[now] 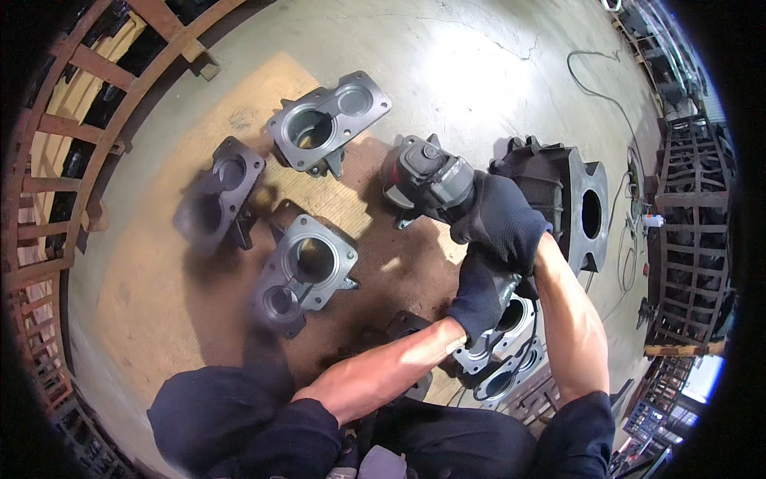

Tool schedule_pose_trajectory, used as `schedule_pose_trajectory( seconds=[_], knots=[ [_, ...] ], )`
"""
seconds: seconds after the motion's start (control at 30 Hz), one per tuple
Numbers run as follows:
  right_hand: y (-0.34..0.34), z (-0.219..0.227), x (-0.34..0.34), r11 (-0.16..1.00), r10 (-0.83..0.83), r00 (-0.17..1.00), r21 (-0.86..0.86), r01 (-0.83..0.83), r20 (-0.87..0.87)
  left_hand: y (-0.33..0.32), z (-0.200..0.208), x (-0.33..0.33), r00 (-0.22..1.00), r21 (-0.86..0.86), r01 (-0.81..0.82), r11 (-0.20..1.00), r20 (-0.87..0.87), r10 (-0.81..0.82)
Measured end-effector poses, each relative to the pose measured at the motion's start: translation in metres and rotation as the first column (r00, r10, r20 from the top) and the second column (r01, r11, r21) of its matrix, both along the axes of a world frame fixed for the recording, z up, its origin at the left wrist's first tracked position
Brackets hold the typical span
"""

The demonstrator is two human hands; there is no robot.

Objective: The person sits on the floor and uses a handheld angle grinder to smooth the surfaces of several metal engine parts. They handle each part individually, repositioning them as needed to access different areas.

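Both my hands wear dark knit gloves and grip a black-and-red angle grinder (428, 169). My right hand (507, 219) is wrapped round its body just behind the head. My left hand (480, 291) is closed on the rear part, nearer to me. What lies under the grinder's head is mostly hidden. To the left are several grey metal castings with round bores: a two-holed flange casting (309, 263), a casting further off (331, 120), and a darker casting (219, 195). A large dark casting (570, 199) stands right of my hands.
The castings rest on a brown, dust-darkened board (152, 287) on the concrete floor (431, 56). More machined castings (511, 379) lie near my right knee. A rusty metal rack (48, 184) lines the left, another rack (694, 199) the right. A black cable (614, 104) trails along the floor.
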State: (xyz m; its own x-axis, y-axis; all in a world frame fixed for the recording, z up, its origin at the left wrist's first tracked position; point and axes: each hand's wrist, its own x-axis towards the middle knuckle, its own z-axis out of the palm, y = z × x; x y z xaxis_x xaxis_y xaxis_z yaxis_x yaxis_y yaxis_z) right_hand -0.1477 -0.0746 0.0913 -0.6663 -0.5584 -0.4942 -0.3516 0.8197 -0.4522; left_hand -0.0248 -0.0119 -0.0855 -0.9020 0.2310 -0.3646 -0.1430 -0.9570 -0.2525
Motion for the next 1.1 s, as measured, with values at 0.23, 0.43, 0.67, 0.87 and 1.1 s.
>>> schedule_pose_trajectory(
  seconds=[0.23, 0.43, 0.67, 0.87, 1.1],
  knots=[
    [-0.026, -0.02, -0.027, 1.0, 0.002, 0.999, 0.029, 0.0, -0.044, -0.057, 0.042, -0.029, 0.994, -0.614, 0.069, 0.786, -0.027, -0.108],
    [-0.015, -0.009, -0.006, 0.999, -0.034, 0.999, 0.011, 0.034, 0.022, -0.013, -0.029, -0.004, 0.997, -0.152, 0.008, 0.988, -0.078, -0.02],
    [0.001, 0.023, 0.033, 0.985, -0.05, 0.997, 0.166, 0.041, 0.053, 0.017, 0.014, 0.054, 0.994, -0.277, 0.097, 0.956, -0.011, -0.104],
    [-0.007, -0.013, 0.01, 0.999, -0.013, 0.999, 0.033, 0.014, -0.03, -0.052, 0.087, 0.011, 0.935, -0.845, 0.282, 0.454, 0.137, -0.326],
    [-0.022, -0.006, -0.015, 0.999, -0.027, 0.992, 0.038, 0.032, -0.12, -0.06, 0.042, -0.026, 0.965, -0.922, 0.034, 0.386, -0.07, -0.252]
  ],
)
